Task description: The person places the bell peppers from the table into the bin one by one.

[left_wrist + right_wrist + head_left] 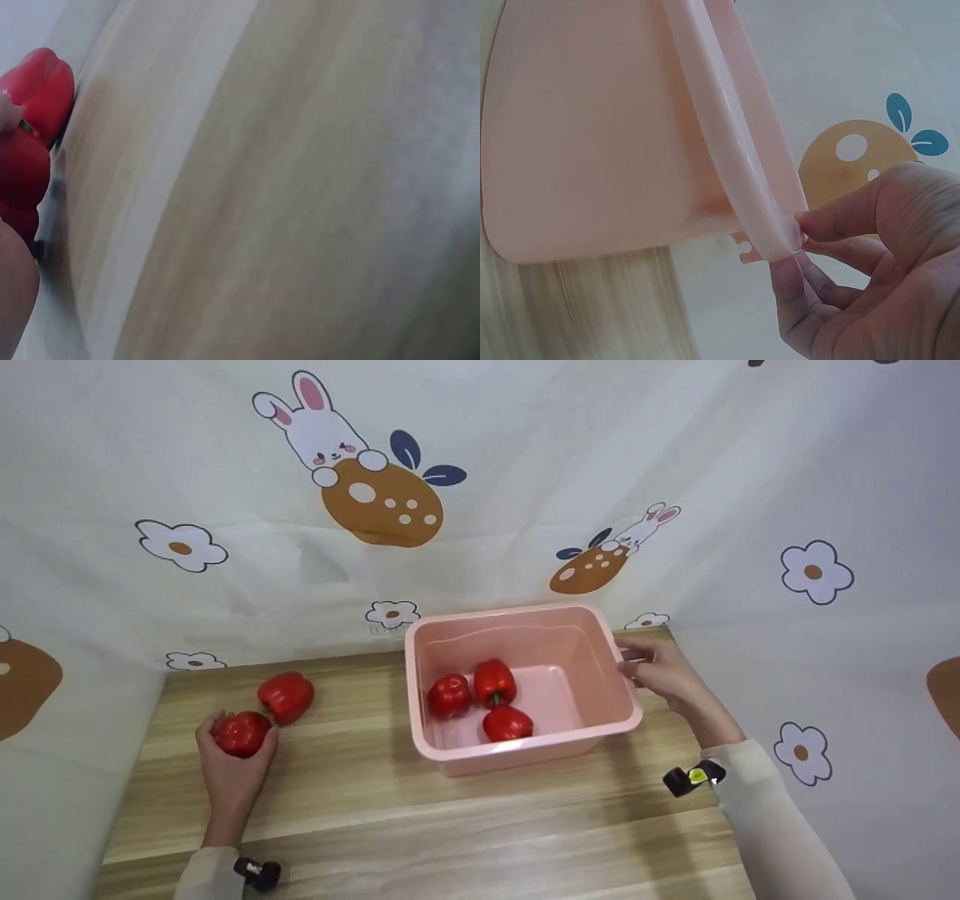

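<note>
My left hand (234, 769) grips a red bell pepper (243, 734) at the left of the table, thumb and fingers curled round its sides. Just behind it lies another red bell pepper (286, 697); the left wrist view shows the two peppers close together at its left edge. On the right, my right hand (664, 671) pinches the rim of a pink plastic basin (525, 745); the right wrist view has the thumb and fingers (789, 289) at a rim corner. Inside the basin, toward its left, sit three red bell peppers, one of them upright (450, 695).
The wood-grain table (420, 840) meets a pale cloth (495, 540) printed with rabbits and flowers along its back and sides. A small black device (259, 874) is strapped at the left wrist, another (694, 777) at the right.
</note>
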A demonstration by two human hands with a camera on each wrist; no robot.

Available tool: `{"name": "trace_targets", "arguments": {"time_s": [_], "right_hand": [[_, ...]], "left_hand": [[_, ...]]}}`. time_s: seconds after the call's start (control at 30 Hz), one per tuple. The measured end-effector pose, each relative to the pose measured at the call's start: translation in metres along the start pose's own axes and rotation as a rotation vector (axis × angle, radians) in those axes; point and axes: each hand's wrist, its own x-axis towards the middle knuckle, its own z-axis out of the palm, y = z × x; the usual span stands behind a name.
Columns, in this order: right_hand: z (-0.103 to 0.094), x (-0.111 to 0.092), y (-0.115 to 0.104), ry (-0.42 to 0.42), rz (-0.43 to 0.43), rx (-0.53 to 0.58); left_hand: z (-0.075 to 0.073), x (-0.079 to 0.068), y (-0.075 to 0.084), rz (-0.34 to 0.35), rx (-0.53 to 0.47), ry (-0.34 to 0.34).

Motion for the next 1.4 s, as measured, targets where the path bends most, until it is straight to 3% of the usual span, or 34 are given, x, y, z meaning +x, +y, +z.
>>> {"name": "trace_targets", "arguments": {"time_s": [0.2,0.33,0.63,1.0,1.4], "right_hand": [[-0.002,-0.002,0.001,-0.002,0.016,0.016],[-0.003,-0.002,0.002,0.004,0.014,0.026],[-0.005,-0.003,0.005,0.022,-0.019,0.028],[-0.005,-0.003,0.002,0.022,-0.035,0.013],[-0.002,-0.003,0.004,0.022,-0.053,0.000]], "left_hand": [[-0.005,-0.007,0.011,-0.087,-0.010,0.028],[-0.009,-0.011,0.014,-0.099,-0.024,0.026],[-0.013,-0.024,0.024,-0.035,-0.029,0.016],[-0.019,-0.033,0.041,-0.043,-0.067,0.084],[-0.022,-0.045,0.054,0.118,-0.020,0.066]]}}
